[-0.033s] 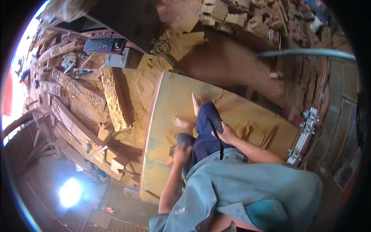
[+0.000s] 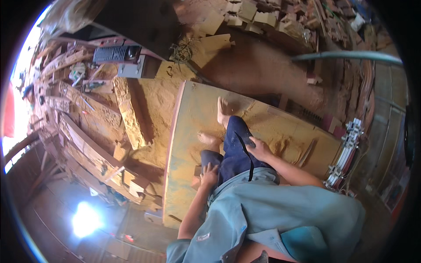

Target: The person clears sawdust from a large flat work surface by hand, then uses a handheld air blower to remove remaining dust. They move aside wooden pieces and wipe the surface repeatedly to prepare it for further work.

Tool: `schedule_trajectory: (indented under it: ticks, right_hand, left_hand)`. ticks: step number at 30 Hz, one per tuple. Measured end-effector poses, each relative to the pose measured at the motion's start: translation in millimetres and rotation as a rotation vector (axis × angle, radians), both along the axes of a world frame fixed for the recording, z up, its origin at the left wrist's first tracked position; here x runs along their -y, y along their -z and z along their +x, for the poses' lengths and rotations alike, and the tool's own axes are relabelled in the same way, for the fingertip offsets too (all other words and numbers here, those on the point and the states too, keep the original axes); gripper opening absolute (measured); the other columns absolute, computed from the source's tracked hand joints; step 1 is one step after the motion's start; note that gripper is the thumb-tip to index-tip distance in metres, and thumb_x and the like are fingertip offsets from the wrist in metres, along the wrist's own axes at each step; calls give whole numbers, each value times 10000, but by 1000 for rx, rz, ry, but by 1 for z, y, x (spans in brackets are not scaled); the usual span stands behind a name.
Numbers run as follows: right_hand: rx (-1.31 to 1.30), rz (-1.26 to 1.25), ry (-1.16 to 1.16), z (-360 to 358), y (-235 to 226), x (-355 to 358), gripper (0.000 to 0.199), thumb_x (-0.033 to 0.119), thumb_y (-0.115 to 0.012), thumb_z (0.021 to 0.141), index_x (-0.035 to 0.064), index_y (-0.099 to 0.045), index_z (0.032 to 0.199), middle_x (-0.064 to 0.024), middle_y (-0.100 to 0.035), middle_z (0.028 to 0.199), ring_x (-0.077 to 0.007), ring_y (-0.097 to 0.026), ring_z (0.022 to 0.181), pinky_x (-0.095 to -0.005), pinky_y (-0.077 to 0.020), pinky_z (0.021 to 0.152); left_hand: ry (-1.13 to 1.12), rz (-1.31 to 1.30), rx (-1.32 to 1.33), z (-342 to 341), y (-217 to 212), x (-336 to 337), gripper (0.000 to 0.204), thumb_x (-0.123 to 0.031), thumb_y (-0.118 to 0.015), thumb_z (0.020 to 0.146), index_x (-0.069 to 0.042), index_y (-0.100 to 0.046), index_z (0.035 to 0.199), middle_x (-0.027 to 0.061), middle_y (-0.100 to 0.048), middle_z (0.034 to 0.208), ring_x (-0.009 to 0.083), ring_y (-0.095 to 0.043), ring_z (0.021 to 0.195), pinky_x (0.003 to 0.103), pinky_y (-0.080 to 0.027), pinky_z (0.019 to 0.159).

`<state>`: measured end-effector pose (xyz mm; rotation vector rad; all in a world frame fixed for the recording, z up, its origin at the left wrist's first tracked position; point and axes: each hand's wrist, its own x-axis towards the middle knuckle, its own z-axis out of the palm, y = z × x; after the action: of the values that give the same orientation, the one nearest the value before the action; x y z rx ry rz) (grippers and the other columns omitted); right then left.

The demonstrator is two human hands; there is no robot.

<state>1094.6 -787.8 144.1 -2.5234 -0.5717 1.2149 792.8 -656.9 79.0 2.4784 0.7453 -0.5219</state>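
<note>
My left hand [image 2: 209, 175] lies on my left thigh with its fingers spread and nothing held. On the outer side of my right leg rests my right hand [image 2: 259, 150], its fingers laid along the cloth and no object showing in it. Dark blue trousers [image 2: 234, 151] cover both bent legs. My bare feet stand on a wide, dusty board [image 2: 186, 127] strewn with sawdust. A thin black strap [image 2: 245, 155] hangs over my lap. Beside my left leg is a small wooden block [image 2: 196, 179], partly hidden by my arm.
Carved timber pieces [image 2: 129, 114] lie at left, below a keyboard [image 2: 116, 54] and a grey box [image 2: 131, 70]. A metal rail fixture [image 2: 346, 153] stands at the board's right end. Wood offcuts [image 2: 263, 17] are heaped at the back, with a pale pipe [image 2: 351, 55] across the upper right.
My left hand, blurred before, now shows distinct spread fingers on the thigh. My right hand has shifted slightly on the leg, and the farther foot sits a little farther forward.
</note>
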Motion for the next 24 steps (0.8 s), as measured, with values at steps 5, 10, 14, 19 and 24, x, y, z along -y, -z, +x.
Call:
schedule_trajectory:
  ticks: [5, 10, 14, 19, 24]
  right_hand:
    - [21, 264, 661, 92, 41, -10, 514, 480, -620, 859, -14, -625, 1003, -188, -667, 944, -296, -648, 893, -401, -489, 805]
    - [-88, -143, 885, 137, 225, 40, 535, 496, -620, 858, 0, -494, 699, -109, -548, 685, -248, -518, 602, -444, -436, 640]
    - [-344, -418, 1289, 172, 327, 10, 614, 571, -589, 848, -1, -509, 639, -120, -558, 663, -262, -513, 561, -461, -424, 593]
    - [-128, -575, 1488, 131, 546, 45, 812, 701, -554, 795, -74, -495, 1031, -211, -568, 931, -324, -563, 780, -471, -453, 715]
    - [76, -799, 1940, 156, 655, 13, 1083, 761, -508, 772, 1, -182, 1472, -262, -274, 1473, -385, -376, 1312, -512, -348, 1042]
  left_hand:
    - [-876, -1417, -223, 178, -54, -143, 478, -373, -566, 925, -55, -551, 1282, 223, -654, 1082, 410, -613, 1019, 387, -475, 905]
    - [-231, -356, 23, 316, -40, -222, 514, -360, -624, 878, -39, -546, 1272, 246, -526, 1267, 410, -479, 1198, 440, -393, 995]
    - [45, -162, -178, 348, 18, -226, 566, -359, -671, 822, -48, -543, 1277, 224, -364, 1423, 417, -308, 1332, 496, -301, 1065]
    - [140, 12, -173, 409, 81, -255, 556, -356, -752, 712, -81, -619, 1176, 212, -414, 1355, 433, -348, 1287, 527, -340, 1033]
    - [277, 21, -122, 472, 110, -297, 483, -241, -792, 654, 7, -650, 1044, 250, -495, 1258, 455, -459, 1184, 533, -421, 965]
